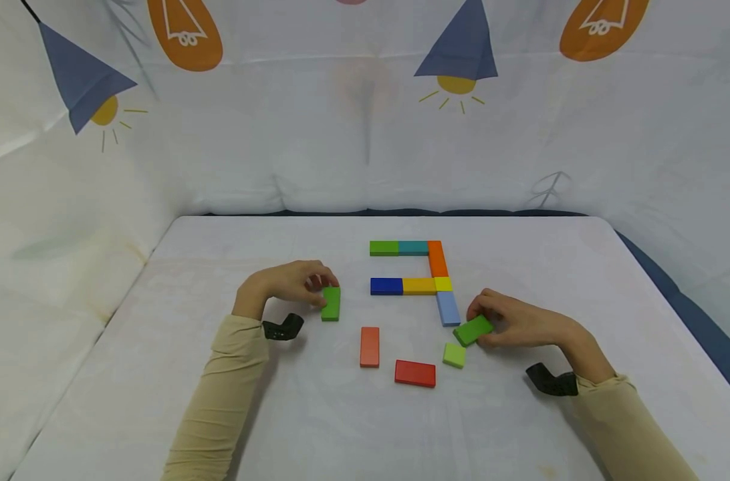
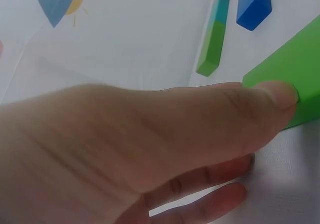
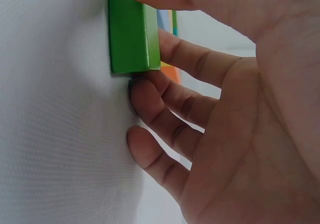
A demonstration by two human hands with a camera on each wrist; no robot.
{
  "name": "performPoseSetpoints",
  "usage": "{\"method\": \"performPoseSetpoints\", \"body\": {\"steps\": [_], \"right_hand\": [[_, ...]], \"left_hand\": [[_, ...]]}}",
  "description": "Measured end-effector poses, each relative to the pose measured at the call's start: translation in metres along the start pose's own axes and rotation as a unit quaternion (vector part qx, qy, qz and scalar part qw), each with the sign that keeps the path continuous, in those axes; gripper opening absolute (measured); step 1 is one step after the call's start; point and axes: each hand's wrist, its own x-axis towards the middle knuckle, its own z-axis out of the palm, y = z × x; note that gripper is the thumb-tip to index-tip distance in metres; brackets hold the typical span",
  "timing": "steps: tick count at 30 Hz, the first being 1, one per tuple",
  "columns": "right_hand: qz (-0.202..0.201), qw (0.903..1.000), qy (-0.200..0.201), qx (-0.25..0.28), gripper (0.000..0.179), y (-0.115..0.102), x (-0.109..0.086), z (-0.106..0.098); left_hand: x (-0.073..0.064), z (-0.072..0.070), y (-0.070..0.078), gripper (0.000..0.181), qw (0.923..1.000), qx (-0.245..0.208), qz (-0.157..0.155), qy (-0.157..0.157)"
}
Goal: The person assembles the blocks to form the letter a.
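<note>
My left hand [image 1: 293, 283] pinches an upright-lying green block [image 1: 332, 308] between thumb and fingers, left of a row of coloured blocks. In the left wrist view the thumb presses on the side of this green block [image 2: 295, 66]. On the right, my right hand [image 1: 527, 322] grips another green block [image 1: 472, 331], turned at a slant. Its thumb lies on one side of the green block [image 3: 131, 38] in the right wrist view, with fingers behind. Just below that block is a small lime square block [image 1: 454, 355]; a light blue block [image 1: 448, 308] lies above it.
The light blue block joins a yellow square [image 1: 443, 284], an amber block [image 1: 418, 286], a dark blue block [image 1: 386, 286], an orange block [image 1: 438, 259], a teal block [image 1: 413, 248] and a green block [image 1: 384, 248]. Nearer lie a coral block [image 1: 370, 347] and a red block [image 1: 415, 374].
</note>
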Motion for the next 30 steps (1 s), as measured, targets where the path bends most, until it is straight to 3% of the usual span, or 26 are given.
{"method": "performPoseSetpoints", "body": {"steps": [30], "right_hand": [[0.016,0.9998,-0.012,0.006,0.033,-0.004,-0.001,-0.005]], "left_hand": [[0.016,0.009,0.011,0.036,1.0000,0.009,-0.001,0.001]]}}
